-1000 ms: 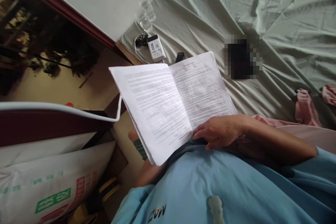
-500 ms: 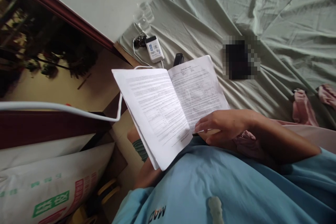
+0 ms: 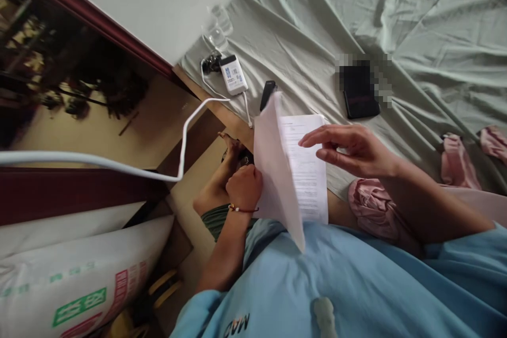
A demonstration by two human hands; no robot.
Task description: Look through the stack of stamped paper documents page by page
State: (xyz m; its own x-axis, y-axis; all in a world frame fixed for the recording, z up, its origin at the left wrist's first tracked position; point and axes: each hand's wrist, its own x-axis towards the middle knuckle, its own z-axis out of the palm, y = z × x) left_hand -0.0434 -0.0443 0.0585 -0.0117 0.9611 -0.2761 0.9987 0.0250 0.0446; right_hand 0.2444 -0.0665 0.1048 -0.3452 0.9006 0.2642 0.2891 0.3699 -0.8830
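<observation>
A set of printed papers rests over my lap, its right-hand page lying with small text upward. The left-hand leaf stands almost on edge, tilted over toward the right page. At the papers' left side my left hand, with a beaded bracelet on the wrist, is closed on them; its fingertips are hidden. My right hand hovers over the right page's edge, thumb and index finger apart, gripping nothing. Whether its index fingertip touches the page I cannot tell.
On the greenish bedsheet lie a white device with a cable, a black object, a dark phone-like item and clear cups. A white cable crosses the left. Sacks stand at lower left.
The open papers have swung from spread wide to nearly folded, the left leaf moving right. My left hand has come into sight. The right hand has risen off the page's lower edge.
</observation>
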